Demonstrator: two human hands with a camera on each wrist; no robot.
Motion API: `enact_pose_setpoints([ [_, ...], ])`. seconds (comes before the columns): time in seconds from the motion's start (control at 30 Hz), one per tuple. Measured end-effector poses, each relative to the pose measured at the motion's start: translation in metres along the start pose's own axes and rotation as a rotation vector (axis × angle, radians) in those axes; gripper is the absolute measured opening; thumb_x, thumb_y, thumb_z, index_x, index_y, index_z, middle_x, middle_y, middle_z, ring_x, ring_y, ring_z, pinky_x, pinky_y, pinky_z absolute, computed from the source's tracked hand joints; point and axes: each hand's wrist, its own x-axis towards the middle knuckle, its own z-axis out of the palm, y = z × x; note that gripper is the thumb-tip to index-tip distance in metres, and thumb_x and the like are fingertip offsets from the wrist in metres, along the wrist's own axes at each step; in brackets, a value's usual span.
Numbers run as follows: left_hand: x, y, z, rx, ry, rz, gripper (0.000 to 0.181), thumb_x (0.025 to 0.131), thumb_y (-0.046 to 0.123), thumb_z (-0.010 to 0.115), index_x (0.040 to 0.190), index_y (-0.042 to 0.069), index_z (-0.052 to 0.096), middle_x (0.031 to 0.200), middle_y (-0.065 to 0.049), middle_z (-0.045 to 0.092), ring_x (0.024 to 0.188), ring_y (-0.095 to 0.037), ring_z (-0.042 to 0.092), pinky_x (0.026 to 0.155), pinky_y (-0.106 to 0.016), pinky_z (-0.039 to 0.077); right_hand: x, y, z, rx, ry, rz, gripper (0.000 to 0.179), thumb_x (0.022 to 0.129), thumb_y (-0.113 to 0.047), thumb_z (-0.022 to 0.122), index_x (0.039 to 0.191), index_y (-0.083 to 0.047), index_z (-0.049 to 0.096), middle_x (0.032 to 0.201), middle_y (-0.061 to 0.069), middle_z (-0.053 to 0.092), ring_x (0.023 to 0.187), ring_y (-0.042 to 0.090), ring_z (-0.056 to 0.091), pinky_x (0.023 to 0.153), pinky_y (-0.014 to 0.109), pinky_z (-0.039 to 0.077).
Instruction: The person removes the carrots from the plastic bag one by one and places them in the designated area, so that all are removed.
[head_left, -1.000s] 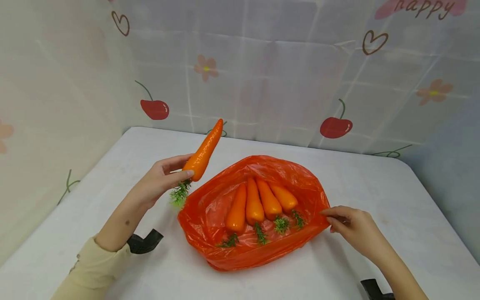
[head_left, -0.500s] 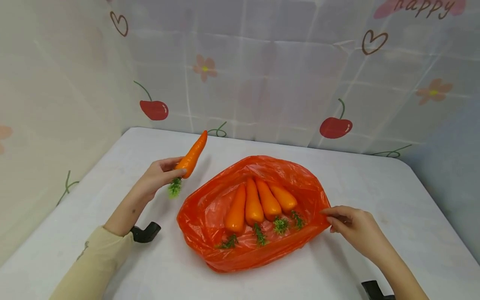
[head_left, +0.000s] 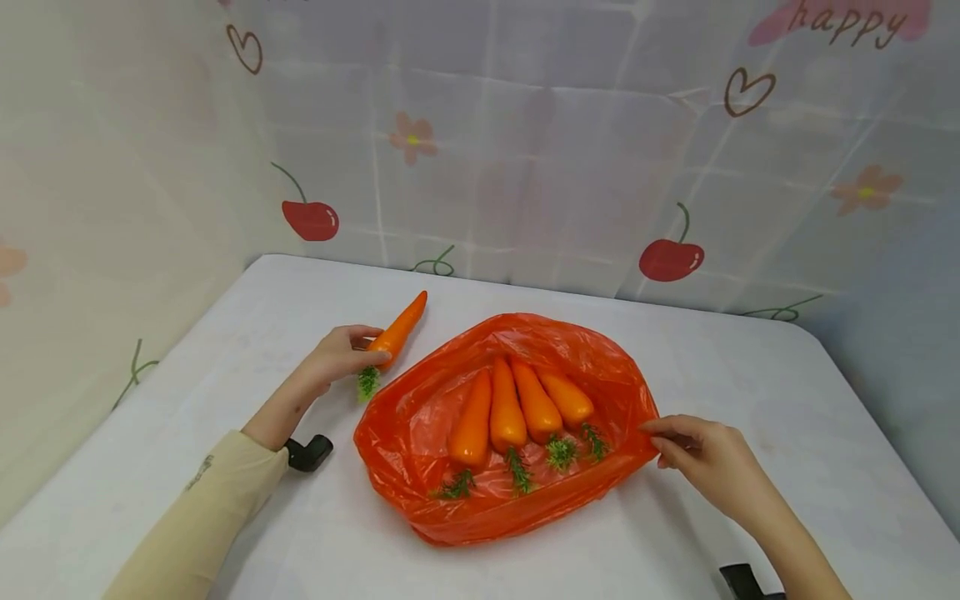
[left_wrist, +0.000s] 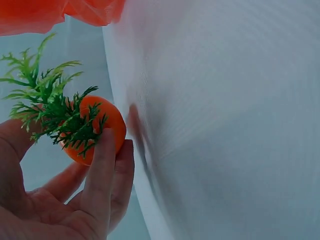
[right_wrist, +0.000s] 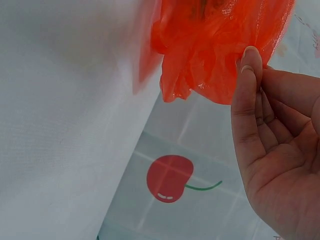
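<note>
My left hand (head_left: 347, 357) holds a carrot (head_left: 401, 327) by its thick end, left of the bag and low over the table, its tip pointing away to the back right. In the left wrist view, fingers and thumb lie round the carrot's blunt end (left_wrist: 111, 120), with the green leafy top (left_wrist: 55, 100) partly over them. A red plastic bag (head_left: 420, 517) lies wide open mid-table. Several more carrots (head_left: 508, 417) rest side by side inside it, leafy tops toward me. My right hand (head_left: 712, 458) pinches the bag's right rim, also seen in the right wrist view (right_wrist: 280, 125).
The white table (head_left: 750, 375) ends at a pale curtain (head_left: 525, 183) printed with cherries, hearts and flowers. A second pale curtain hangs along the left side. Black wrist mounts (head_left: 309, 454) stick out from both forearms.
My left hand has lowered the carrot toward the table, first drawing left and then shifting slightly right. My right hand stays on the bag's rim, and the bag has barely moved.
</note>
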Motion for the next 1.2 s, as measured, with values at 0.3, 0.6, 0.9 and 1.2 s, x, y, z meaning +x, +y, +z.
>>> enact_pose_setpoints([
  [0.3, 0.0002, 0.0039, 0.0004, 0.122, 0.013, 0.010, 0.056, 0.085, 0.023, 0.067, 0.131, -0.002, 0.048, 0.122, -0.023, 0.051, 0.104, -0.033, 0.050, 0.086, -0.043, 0.046, 0.0025, 0.0009, 0.0016, 0.002, -0.010, 0.005, 0.020, 0.083, 0.003, 0.067, 0.103, 0.002, 0.069, 0.092, 0.010, 0.066, 0.065, 0.010, 0.061, 0.060, 0.027, 0.054],
  [0.6, -0.0022, 0.0080, 0.0006, 0.199, 0.027, 0.039, 0.058, 0.085, 0.026, 0.066, 0.131, -0.004, 0.048, 0.122, -0.024, 0.050, 0.104, -0.035, 0.050, 0.084, -0.042, 0.046, 0.0040, 0.0011, 0.0018, 0.008, -0.018, -0.001, 0.020, 0.083, 0.003, 0.067, 0.103, 0.002, 0.068, 0.093, 0.010, 0.066, 0.065, 0.009, 0.061, 0.060, 0.026, 0.054],
  [0.9, -0.0030, 0.0064, 0.0025, 0.202, -0.002, 0.065, 0.072, 0.086, 0.028, 0.067, 0.140, -0.006, 0.035, 0.126, -0.026, 0.047, 0.109, -0.037, 0.049, 0.087, -0.044, 0.046, 0.0020, 0.0020, 0.0006, 0.004, -0.022, 0.009, 0.021, 0.083, 0.003, 0.067, 0.103, 0.002, 0.068, 0.091, 0.009, 0.066, 0.063, 0.009, 0.060, 0.060, 0.026, 0.053],
  [1.2, -0.0036, 0.0065, 0.0050, 0.190, -0.007, 0.053, 0.074, 0.086, 0.030, 0.067, 0.141, -0.006, 0.032, 0.127, -0.026, 0.047, 0.110, -0.037, 0.049, 0.087, -0.044, 0.046, 0.0013, 0.0023, 0.0009, -0.004, -0.018, 0.001, 0.021, 0.082, 0.004, 0.067, 0.103, 0.001, 0.069, 0.091, 0.009, 0.066, 0.062, 0.008, 0.060, 0.060, 0.025, 0.053],
])
